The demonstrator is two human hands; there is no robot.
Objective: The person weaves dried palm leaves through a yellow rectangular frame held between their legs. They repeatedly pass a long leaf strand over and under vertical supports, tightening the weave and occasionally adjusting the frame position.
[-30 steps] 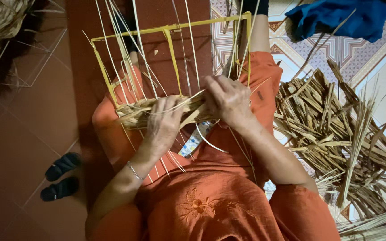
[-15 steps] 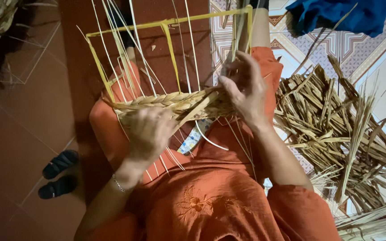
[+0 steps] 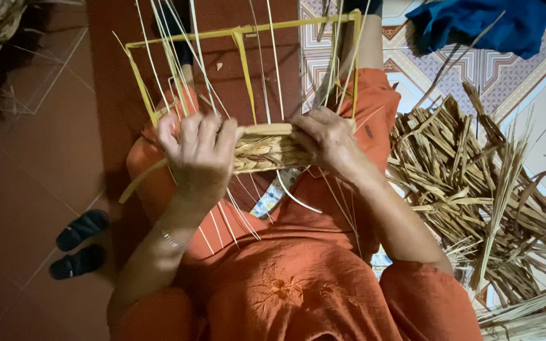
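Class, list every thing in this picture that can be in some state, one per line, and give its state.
Left hand: closed over the woven band's left end.
Right hand: gripping the woven band's right end.
Woven band: partly woven, low on the frame.
Yellow frame: upper part still unwoven, only thin strands crossing it.
Dried leaf strips: loose heap on the floor.
Blue cloth: crumpled.
Black sandals: off, side by side.

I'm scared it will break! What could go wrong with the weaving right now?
The thin upright strands stick up loose and could snap or poke the left hand. The woven band is pinched only at its ends by both hands, the right hand too, so it might loosen if either grip slips.
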